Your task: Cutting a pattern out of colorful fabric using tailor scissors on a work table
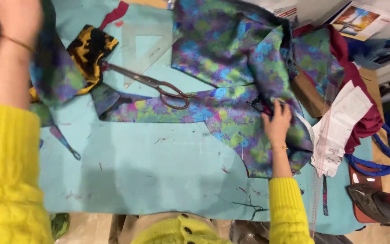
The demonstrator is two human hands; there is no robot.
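A: Where is the right hand (277, 123) of the person?

B: It lies flat on the multicoloured fabric (231, 68), near the right edge of the tabletop (150, 171). The fingers (280, 108) are spread and released; they press on the cloth and do not pinch it.

A: And the left hand (16, 18)?

B: It is raised at the top left corner, blurred. It seems to hold up another part of the same purple, green and blue fabric, but one cannot tell if the fingers are clenched on it.

A: Where does the fabric lie?

B: It covers the upper middle and the right part of the turquoise tabletop, with one long strip going to the left.

A: What is near it?

B: Large scissors (152, 83) lie on this strip, their handles touching it. Beside their blades there is a clear set square (143, 52), and a black and yellow cloth (91, 49) is just left of it. On the right are white paper pieces (344, 122), a dark red cloth (362, 99), a blue cord (389, 158) and an iron (375, 203)
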